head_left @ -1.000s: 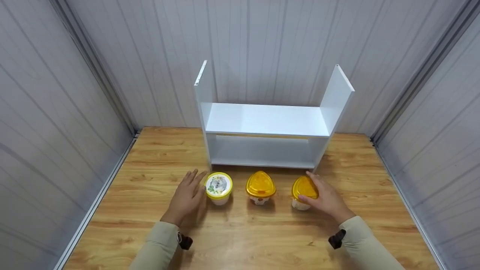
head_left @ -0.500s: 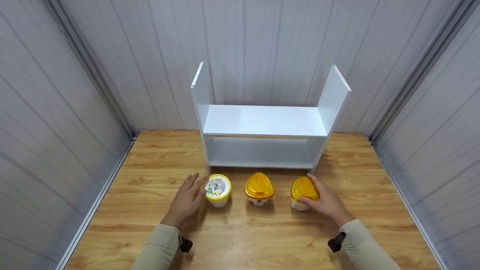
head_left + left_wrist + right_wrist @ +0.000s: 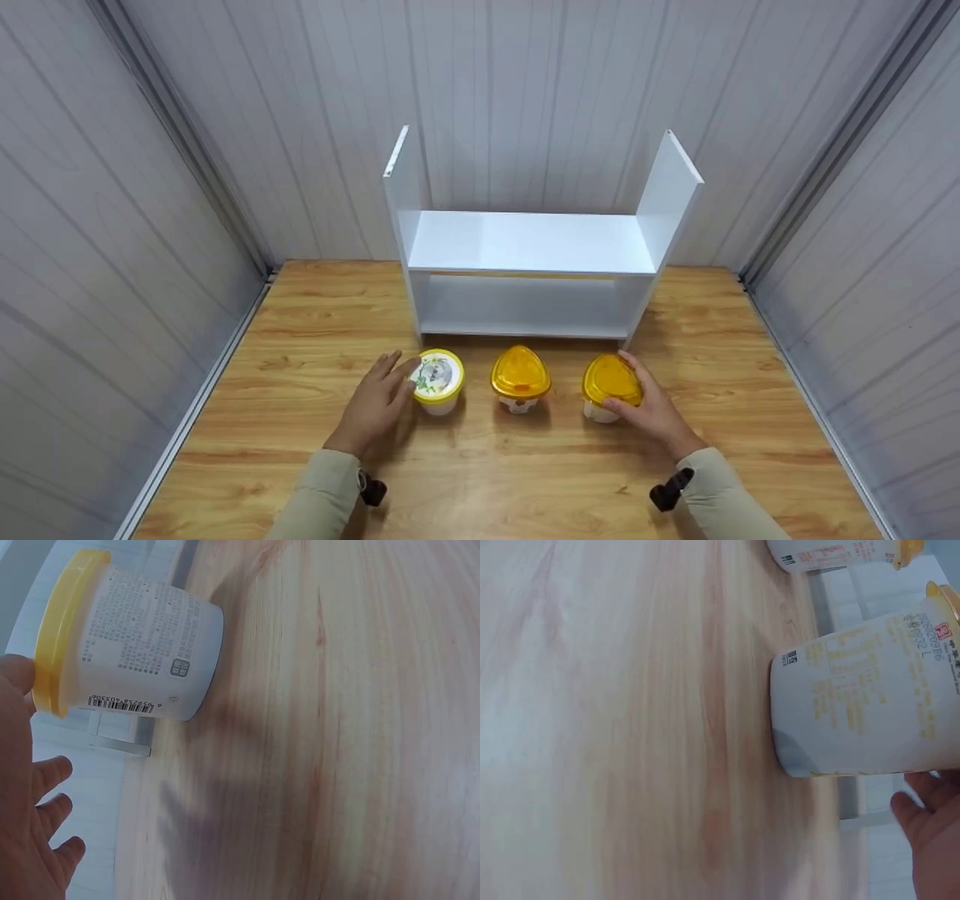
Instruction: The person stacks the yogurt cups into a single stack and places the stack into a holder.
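Note:
A white round tub [image 3: 437, 380] with a yellow-rimmed, printed lid stands upright on the table, its barcode side showing in the left wrist view. My left hand [image 3: 373, 405] is at its left side; one fingertip touches the yellow lid [image 3: 66, 630], while the other fingers stay loosely apart from it. On the right, a white tub with a rounded-triangular orange lid [image 3: 611, 377] stands upright. My right hand [image 3: 654, 409] holds it from the right, thumb at the front of the lid and index finger behind. Between them stands a matching orange-lidded tub [image 3: 520, 373], untouched.
A white shelf unit [image 3: 532, 244] with two levels and tall side panels stands just behind the tubs. Corrugated panel walls [image 3: 517, 90] enclose the wooden table [image 3: 480, 465] at the back and both sides.
My right thumb and the orange-lidded tub under it have shifted slightly to the right. My left hand stays beside the round tub. The head view has tilted a little.

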Motion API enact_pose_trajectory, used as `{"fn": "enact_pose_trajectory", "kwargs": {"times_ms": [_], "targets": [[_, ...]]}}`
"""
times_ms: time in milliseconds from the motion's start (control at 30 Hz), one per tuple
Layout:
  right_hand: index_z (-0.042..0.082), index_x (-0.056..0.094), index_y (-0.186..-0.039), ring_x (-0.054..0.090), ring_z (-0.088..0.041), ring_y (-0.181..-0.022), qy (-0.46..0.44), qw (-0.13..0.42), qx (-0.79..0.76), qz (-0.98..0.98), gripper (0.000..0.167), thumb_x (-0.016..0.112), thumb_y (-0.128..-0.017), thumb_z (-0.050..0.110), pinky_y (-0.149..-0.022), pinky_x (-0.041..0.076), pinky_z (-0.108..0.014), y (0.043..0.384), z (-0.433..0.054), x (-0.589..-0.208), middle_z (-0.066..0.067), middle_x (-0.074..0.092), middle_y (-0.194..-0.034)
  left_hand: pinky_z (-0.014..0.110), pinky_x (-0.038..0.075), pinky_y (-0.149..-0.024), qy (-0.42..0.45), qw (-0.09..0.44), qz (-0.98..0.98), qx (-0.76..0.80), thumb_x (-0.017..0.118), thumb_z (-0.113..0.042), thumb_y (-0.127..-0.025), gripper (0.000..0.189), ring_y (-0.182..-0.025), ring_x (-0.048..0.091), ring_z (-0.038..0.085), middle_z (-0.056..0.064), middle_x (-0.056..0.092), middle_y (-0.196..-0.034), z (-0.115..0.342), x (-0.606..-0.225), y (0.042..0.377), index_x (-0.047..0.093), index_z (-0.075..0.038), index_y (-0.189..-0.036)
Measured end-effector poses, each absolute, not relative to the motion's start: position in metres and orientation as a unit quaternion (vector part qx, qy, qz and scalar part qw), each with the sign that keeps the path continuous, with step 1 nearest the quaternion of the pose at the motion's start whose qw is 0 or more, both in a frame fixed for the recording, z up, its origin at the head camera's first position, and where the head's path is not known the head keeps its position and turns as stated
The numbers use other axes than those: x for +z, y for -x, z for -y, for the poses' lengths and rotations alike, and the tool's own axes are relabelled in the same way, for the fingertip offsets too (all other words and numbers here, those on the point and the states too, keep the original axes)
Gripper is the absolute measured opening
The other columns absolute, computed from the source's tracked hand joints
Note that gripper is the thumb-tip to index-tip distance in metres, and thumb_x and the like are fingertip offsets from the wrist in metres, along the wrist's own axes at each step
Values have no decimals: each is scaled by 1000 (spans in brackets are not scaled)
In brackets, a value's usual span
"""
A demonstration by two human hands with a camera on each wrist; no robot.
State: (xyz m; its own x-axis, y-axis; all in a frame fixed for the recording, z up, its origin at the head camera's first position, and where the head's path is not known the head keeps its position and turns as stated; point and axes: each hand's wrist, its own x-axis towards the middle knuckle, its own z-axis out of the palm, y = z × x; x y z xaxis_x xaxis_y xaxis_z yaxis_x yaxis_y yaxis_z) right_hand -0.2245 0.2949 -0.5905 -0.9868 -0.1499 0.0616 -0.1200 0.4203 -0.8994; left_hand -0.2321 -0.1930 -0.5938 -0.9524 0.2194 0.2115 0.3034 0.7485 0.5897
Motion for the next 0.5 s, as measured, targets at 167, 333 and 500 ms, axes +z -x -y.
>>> {"fn": "enact_pose_trajectory", "kwargs": {"times_ms": [167, 333, 500], "targets": [[9, 31, -158, 32, -39, -145, 61, 5, -565, -823, 89, 82, -86, 16, -119, 24, -56, 224, -293, -594, -20, 33, -160, 68, 21, -117, 126, 30, 929, -346, 49, -44, -106, 49, -149, 21, 46, 21, 34, -160, 193, -594, 233, 49, -25, -152], [10, 29, -159, 33, -31, -145, 54, 5, -598, -799, 85, 78, -90, 12, -114, 31, -25, 224, -292, -598, -15, 31, -162, 69, 18, -117, 107, 11, 919, -379, 48, -47, -105, 51, -150, 20, 46, 19, 35, -160, 193, -597, 234, 48, -28, -153], [7, 29, -159, 40, -13, -137, 77, -19, -621, -780, 85, 76, -89, 3, -103, 34, -7, 222, -291, -606, -17, 33, -160, 64, 20, -119, 94, -11, 895, -435, 50, -50, -104, 52, -150, 25, 40, 6, 41, -158, 194, -601, 232, 45, -34, -153]]}}
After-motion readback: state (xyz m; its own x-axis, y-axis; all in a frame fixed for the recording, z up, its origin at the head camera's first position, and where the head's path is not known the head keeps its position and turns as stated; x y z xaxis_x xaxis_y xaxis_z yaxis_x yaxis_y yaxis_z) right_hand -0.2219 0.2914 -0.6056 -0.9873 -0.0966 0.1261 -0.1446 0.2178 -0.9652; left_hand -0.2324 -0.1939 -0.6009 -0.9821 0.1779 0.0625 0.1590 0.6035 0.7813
